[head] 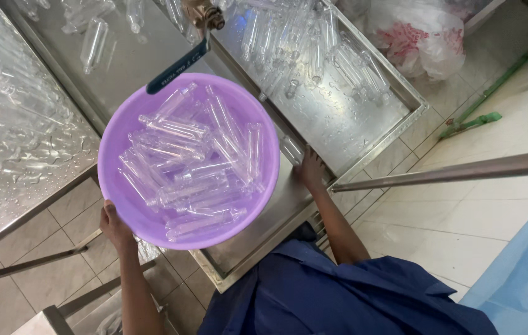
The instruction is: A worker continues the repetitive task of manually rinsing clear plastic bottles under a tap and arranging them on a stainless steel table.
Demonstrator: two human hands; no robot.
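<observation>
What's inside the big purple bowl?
The purple bowl is full of clear plastic tubes, heaped crisscross. The pile hides the bowl's bottom. The left hand holds its rim.

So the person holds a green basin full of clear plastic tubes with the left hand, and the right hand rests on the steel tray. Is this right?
Not quite: the basin is purple, not green, as the head view shows. The rest holds: the left hand grips its rim, it is full of clear plastic tubes, and the right hand rests on the steel tray.
</observation>
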